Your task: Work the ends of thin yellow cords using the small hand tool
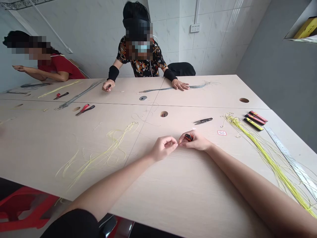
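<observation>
My left hand (163, 147) and my right hand (195, 141) meet fingertip to fingertip over the pale wooden table (173, 198), near its middle. The left hand's fingers are curled in a pinch; what they pinch is too thin to make out. A small black and orange tool (188, 137) sits in my closed right hand. A loose bundle of yellow strings (109, 152) lies on the table to the left of my hands. A long, denser bundle of yellow strings (267, 158) runs along the right side.
Black snips (203, 121) and a small red-printed label (222, 133) lie beyond my hands. Black and red-yellow tools (255, 119) and a metal ruler (289, 158) are at right. Two other people sit across the table with grey cords (173, 88), red-handled pliers (85, 109), cable holes (163, 114).
</observation>
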`<state>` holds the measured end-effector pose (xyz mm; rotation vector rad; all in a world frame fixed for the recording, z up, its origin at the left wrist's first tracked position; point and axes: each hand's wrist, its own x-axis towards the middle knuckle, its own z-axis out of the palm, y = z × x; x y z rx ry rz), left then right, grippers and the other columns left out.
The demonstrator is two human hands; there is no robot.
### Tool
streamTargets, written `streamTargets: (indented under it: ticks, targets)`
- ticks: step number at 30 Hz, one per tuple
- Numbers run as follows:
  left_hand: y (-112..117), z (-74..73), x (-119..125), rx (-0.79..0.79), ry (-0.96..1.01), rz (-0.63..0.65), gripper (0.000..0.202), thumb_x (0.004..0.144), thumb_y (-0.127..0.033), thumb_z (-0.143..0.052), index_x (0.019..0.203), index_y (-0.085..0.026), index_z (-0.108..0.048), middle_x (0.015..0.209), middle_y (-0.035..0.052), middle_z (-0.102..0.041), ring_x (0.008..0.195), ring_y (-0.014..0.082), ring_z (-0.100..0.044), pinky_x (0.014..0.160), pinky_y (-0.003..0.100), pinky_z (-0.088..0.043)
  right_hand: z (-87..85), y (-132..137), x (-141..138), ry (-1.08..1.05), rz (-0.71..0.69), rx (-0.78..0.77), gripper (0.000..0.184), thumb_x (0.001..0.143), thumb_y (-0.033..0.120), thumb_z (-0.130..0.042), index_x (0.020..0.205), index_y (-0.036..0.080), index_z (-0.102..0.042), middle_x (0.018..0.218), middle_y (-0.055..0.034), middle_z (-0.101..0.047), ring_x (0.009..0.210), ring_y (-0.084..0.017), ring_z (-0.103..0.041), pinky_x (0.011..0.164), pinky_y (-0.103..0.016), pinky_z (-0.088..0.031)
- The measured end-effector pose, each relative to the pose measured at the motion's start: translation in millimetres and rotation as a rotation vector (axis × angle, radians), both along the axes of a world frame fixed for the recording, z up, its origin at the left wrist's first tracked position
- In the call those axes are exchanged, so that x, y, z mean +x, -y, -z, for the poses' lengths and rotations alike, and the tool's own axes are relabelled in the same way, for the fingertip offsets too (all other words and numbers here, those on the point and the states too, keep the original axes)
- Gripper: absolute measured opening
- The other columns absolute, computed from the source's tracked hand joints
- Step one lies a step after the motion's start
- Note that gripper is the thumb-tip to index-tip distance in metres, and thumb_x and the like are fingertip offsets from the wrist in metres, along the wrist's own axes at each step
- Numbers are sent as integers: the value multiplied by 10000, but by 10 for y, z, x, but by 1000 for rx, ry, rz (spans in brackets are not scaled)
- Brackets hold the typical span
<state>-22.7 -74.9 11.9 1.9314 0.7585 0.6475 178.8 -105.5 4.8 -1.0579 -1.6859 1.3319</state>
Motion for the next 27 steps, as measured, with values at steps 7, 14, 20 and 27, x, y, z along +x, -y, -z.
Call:
streamTargets:
  ticks: [7, 14, 20, 27]
  targets:
    - [39, -32, 14, 137, -9, -43, 153, 780, -248, -526, 661, -158, -553, 609, -34, -479, 532, 73, -329, 537, 213, -293, -49, 16, -66, 7, 30, -22, 315, 676, 406, -707, 761, 122, -602, 501, 88, -286, 484, -44, -234, 472, -222, -190]
    - [64, -73, 27, 204, -21, -73, 155, 788, -223, -514, 645, -166, -535, 604, -31, -504, 537, 79, -379, 535, 209, -316, -37, 23, -87, 58, 80, -3, 268, 723, 383, -637, 768, 121, -603, 526, 72, -312, 497, -49, -237, 477, -225, -199]
    - [60, -43, 11, 329, -53, -80, 140, 789, -186, -510, 651, -173, -527, 631, -10, -539, 565, 93, -414, 562, 220, -345, -45, 42, -124, 102, 138, 48, 177, 722, 308, -578, 722, 131, -588, 553, 48, -381, 521, -58, -279, 493, -221, -228]
    - [48, 9, 6, 438, -69, -74, 135, 781, -162, -476, 649, -188, -481, 654, -6, -522, 633, 114, -484, 614, 230, -378, -74, 57, -198, 137, 215, 108, 135, 693, 234, -527, 701, 132, -616, 576, 26, -469, 536, -64, -326, 512, -212, -279]
